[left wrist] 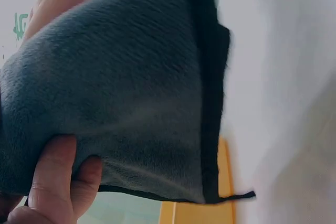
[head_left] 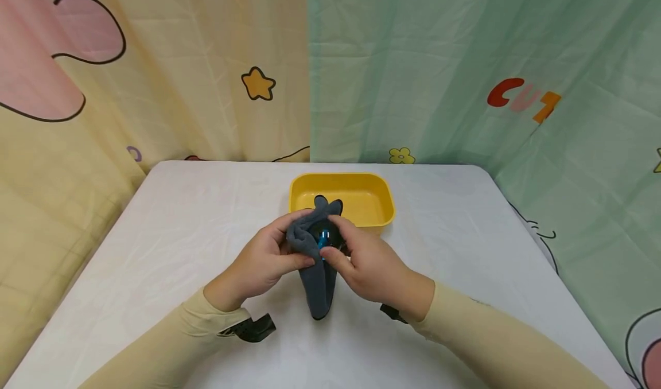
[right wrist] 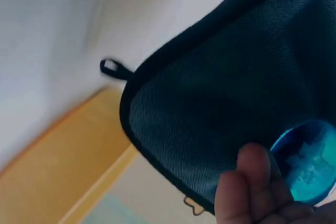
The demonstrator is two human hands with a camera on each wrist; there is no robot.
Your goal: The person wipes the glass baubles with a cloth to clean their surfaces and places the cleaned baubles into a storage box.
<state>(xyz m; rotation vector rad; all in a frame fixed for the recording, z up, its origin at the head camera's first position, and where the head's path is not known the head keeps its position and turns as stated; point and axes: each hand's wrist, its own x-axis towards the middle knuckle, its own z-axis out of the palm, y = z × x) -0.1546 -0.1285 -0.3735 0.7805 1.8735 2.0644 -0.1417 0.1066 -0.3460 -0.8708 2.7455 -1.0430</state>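
A grey-blue cloth [head_left: 318, 291] with black edging hangs folded between both hands above the white table. Wrapped partly in it is a glossy dark round object [head_left: 330, 234] with a blue sheen; in the right wrist view the round object [right wrist: 308, 163] shows bright blue, and its kind cannot be told. My left hand [head_left: 258, 263] grips the cloth from the left, thumb in front. In the left wrist view, fingers [left wrist: 55, 169] press into the cloth [left wrist: 126, 82]. From the right, my right hand [head_left: 379, 268] pinches the round object between thumb and fingers. A small loop [right wrist: 113, 71] sticks out from the cloth's edge.
Just behind the hands stands a yellow rectangular tub [head_left: 341, 177] on the white table [head_left: 222, 199]. Printed curtains [head_left: 206, 45] hang along the back and sides. Dark wrist devices [head_left: 255, 327] sit at both cuffs.
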